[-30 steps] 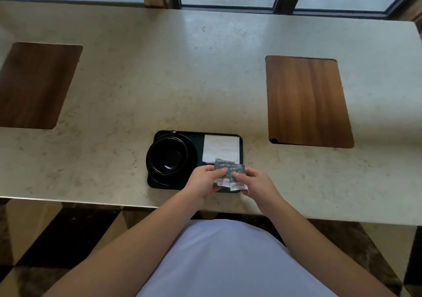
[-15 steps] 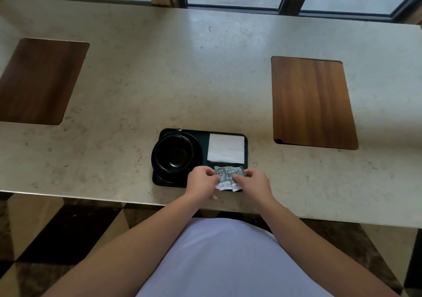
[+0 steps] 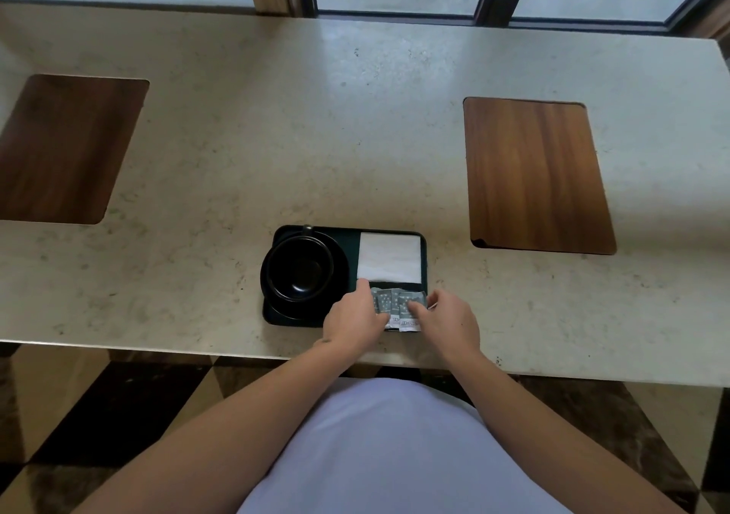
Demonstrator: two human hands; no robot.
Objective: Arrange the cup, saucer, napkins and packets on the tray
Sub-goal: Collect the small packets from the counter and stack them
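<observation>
A dark tray [image 3: 347, 233] lies near the counter's front edge. On its left half a black cup [image 3: 298, 268] stands on a black saucer [image 3: 339, 276], handle to the back. A white napkin [image 3: 389, 256] fills the tray's back right part. Several grey packets [image 3: 397, 304] lie side by side in the front right corner, white ends toward me. My left hand [image 3: 351, 318] pinches the packets' left side. My right hand [image 3: 446, 318] holds their right side with curled fingertips. The hands hide the tray's front right rim.
The tray sits on a beige stone counter [image 3: 355, 138]. A wooden inlay panel [image 3: 533, 174] lies to the right and another wooden panel [image 3: 63, 150] to the far left. Windows run behind the counter. A checkered floor shows below its front edge.
Both hands have lowered the packets from just above the tray's front right corner down onto it and spread them side by side. Cup, saucer and napkin have not moved.
</observation>
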